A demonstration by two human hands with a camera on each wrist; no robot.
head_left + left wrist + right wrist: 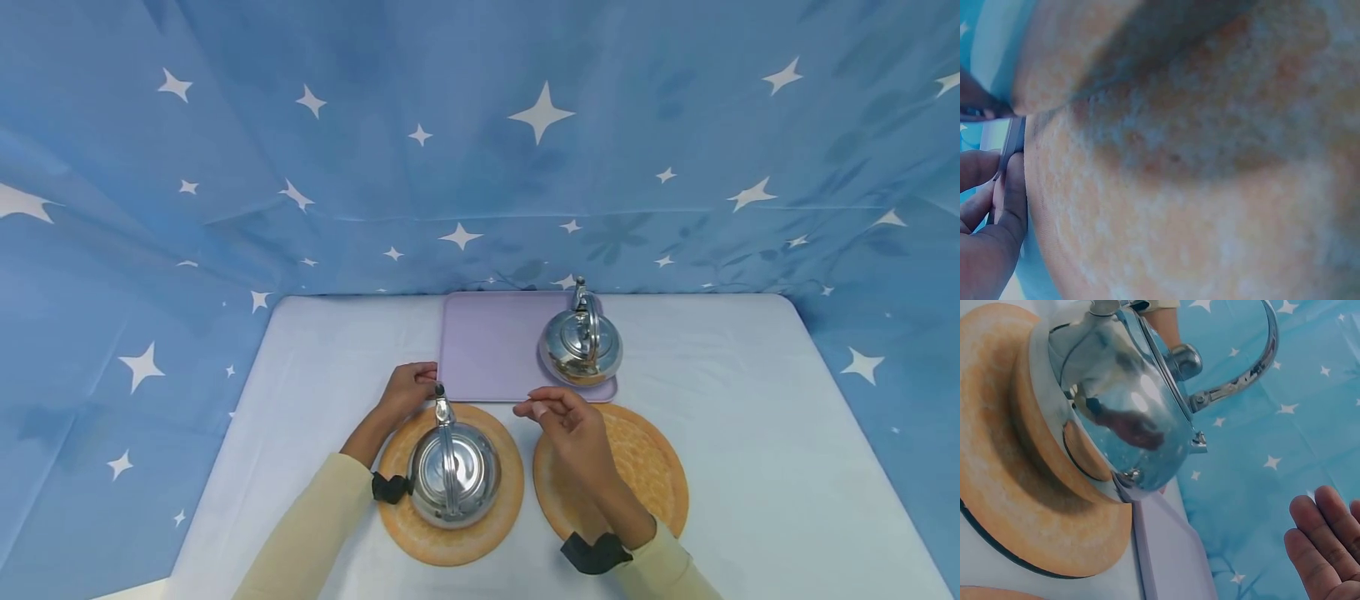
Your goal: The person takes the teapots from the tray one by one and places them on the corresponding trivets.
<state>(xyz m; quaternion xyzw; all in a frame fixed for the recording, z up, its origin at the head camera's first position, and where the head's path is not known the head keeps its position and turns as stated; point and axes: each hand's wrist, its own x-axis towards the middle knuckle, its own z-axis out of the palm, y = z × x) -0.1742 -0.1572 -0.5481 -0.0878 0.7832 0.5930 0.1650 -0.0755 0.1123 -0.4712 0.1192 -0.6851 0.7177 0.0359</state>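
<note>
At the lilac tray's near left corner, my left hand pinches the rim; the left wrist view shows the thumb and fingers closed about the tray edge. My right hand hovers over the right round mat, its fingers loosely bent and holding nothing. A shiny steel kettle stands upright on the left round mat, just nearer than my left hand. On the tray's right side stands a second steel kettle, its spout toward the back. The right wrist view shows the mat-borne kettle from its side.
A white cloth covers the table. Blue star-printed fabric hangs behind the table and along its sides. The tray lies at the table's back edge, just behind the two mats.
</note>
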